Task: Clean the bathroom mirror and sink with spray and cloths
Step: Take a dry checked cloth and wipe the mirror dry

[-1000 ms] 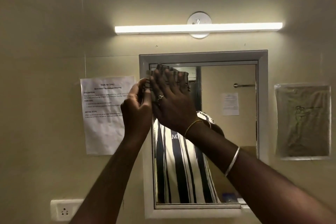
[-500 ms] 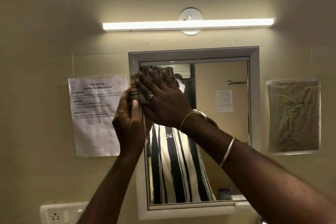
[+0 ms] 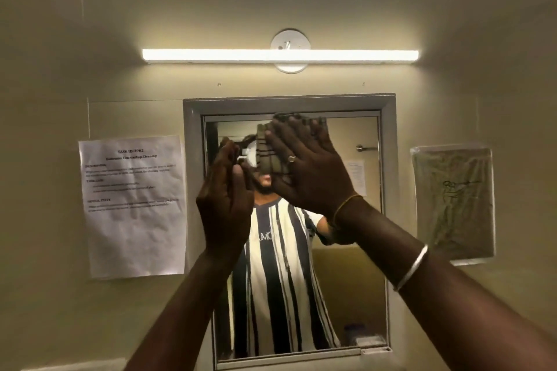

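We press the cloth (image 3: 268, 156) on the mirror (image 3: 346, 280), top centre of frame, w/ right hand (image 3: 307, 166) fingers flat, slightly spread. Left hand (image 3: 224, 199) fingers straight, together, holding nothing. Lower glass & sink prob. left to do.

Lit tube light (image 3: 280, 56) on wall; printed notice (image 3: 132, 205) left; plastic-sleeved sheet (image 3: 453, 205) right, drawing perhaps.
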Demonstrator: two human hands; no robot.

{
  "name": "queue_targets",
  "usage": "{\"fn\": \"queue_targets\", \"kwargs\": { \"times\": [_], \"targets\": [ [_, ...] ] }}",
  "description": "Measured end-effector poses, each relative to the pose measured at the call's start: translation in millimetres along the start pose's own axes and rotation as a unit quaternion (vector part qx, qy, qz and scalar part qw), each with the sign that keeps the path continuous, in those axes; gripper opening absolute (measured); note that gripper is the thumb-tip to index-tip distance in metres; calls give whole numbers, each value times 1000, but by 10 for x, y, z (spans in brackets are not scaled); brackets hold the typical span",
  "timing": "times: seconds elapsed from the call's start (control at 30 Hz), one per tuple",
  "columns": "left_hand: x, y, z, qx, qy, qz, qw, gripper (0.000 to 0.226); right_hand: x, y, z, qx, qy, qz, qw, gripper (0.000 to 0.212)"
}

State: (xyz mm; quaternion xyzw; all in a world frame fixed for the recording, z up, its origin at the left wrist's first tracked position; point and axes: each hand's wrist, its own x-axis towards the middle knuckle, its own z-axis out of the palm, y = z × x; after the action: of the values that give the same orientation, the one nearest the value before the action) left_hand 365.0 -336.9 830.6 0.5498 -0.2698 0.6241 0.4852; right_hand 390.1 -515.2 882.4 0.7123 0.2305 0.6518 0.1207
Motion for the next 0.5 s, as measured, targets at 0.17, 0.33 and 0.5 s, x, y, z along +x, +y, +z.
{"fn": "queue_targets", "kwargs": {
  "times": [0.17,0.33,0.5],
  "targets": [
    [-81,-15,224,-44,-9,-13,999,41,-361,458,-117,-24,1,58,998,76],
    [-139,-46,298,-61,-20,-29,998,41,-566,636,-148,-51,20,133,990,79],
    [-101,-130,130,-56,-5,-34,998,38,-506,420,-65,-27,41,215,975,81]
  ]
}}
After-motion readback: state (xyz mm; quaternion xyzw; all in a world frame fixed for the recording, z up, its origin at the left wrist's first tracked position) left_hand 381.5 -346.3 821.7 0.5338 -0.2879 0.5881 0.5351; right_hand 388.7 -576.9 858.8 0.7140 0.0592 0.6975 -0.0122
